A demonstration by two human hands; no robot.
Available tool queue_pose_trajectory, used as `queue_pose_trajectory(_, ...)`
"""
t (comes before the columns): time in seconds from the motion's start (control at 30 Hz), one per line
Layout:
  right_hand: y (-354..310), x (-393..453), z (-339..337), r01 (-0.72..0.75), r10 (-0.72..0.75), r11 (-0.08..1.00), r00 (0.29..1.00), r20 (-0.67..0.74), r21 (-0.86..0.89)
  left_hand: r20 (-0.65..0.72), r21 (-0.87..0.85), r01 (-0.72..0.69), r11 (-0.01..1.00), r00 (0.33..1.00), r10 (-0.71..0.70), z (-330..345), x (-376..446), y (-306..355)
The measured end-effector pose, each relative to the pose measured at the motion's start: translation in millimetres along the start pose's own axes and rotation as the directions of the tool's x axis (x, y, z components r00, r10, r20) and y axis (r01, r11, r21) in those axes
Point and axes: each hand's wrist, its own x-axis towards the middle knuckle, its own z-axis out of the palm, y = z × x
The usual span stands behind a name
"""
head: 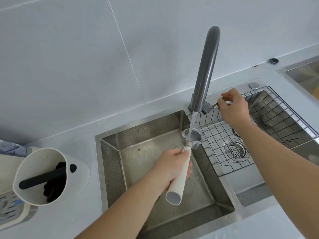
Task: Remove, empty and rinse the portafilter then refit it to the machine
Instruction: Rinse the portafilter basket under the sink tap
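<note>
My left hand (172, 167) grips the long white handle of the portafilter (179, 181) over the steel sink (110, 152). Its round metal basket end (193, 137) sits under the grey tap (206, 66), and a stream of water (193, 122) runs into it. My right hand (233, 106) pinches the thin tap lever (213, 106) at the base of the tap. At the far left edge stands part of the white coffee machine (10, 169) with its drip tray grille.
A white knock box (50, 176) with a black bar and dark coffee grounds stands on the counter left of the sink. A black wire rack (259, 135) covers the right basin over a round drain strainer (236, 150). Another steel basin (303, 73) lies far right.
</note>
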Motion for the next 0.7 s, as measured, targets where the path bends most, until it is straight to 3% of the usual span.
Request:
queue_pose_trajectory(0.37, 0, 0, 1, -0.005, 0.005, 1.0, 1.0, -0.001, 0.001, -0.027, 0.438, -0.17, 0.883, 0.979, 0.202, -7, 18, -3)
queue_pose_trajectory(0.7, -1, 0, 0, -0.002, 0.002, 1.0, 1.0, 0.002, 0.005, -0.047, 0.508, -0.213, 0.835, 0.961, 0.274, -20, 15, -15)
